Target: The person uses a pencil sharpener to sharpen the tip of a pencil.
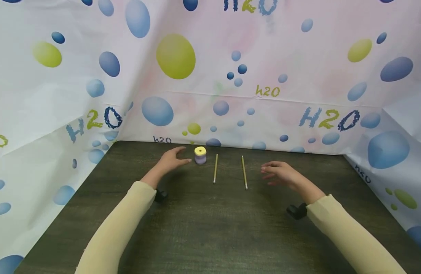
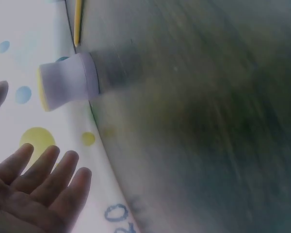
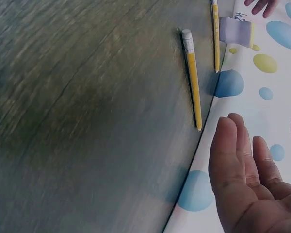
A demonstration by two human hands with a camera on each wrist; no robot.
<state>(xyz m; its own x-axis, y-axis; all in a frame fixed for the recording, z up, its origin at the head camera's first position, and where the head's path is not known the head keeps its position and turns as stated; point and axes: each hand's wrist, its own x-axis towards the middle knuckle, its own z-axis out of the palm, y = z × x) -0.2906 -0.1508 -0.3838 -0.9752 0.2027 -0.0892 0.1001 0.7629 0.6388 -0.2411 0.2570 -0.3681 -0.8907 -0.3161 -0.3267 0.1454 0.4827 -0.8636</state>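
Toward the back of the dark table stands a small lilac sharpener-like piece with a yellow top (image 1: 200, 155), a small dark mark at the top's middle. My left hand (image 1: 171, 159) hovers just left of it, fingers spread, touching nothing; in the left wrist view the lilac piece (image 2: 68, 80) stands apart from the fingers (image 2: 58, 179). Two yellow pencils lie to its right, the nearer-to-it pencil (image 1: 215, 168) and the other pencil (image 1: 244, 172), white eraser ends toward me. Right of the second pencil, my right hand (image 1: 280, 174) is held above the table with relaxed fingers (image 3: 225, 150), holding nothing.
A dark wood-grain table (image 1: 210, 228) spreads beneath both arms. White sheeting (image 1: 210, 83) printed with blue and green dots and "H2O" rises behind the table and along both sides. Each wrist carries a small black device (image 1: 297, 211).
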